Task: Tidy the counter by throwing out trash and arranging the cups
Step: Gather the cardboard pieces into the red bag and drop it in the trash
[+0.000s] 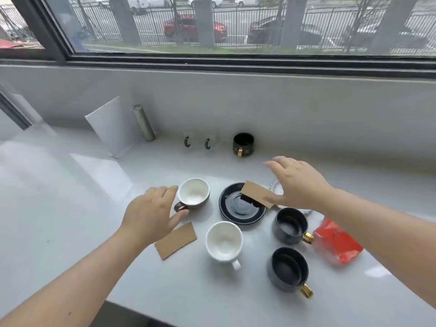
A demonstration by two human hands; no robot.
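My left hand (pixel 151 214) hovers with fingers apart right beside the brown cup (pixel 193 192) with a white inside, near its handle. My right hand (pixel 296 182) is spread above the far right edge of the black saucer (pixel 238 208), over a cardboard piece (pixel 256 193) that leans on the saucer; whether the thumb touches it is unclear. A second cardboard piece (pixel 175 240) lies flat by my left wrist. A white cup (pixel 224 241) stands in front. Two dark cups with gold handles (pixel 290 225) (pixel 289 269) stand at the right. A red wrapper (pixel 337 241) lies beside them.
Against the back wall stand two pale mugs with dark handles (pixel 187 140) (pixel 208 142) and a black cup with a gold handle (pixel 243 143). A white board (pixel 111 126) and a metal cylinder (pixel 143 122) lean at the back left. Something white and crumpled (pixel 278 188) lies under my right hand.
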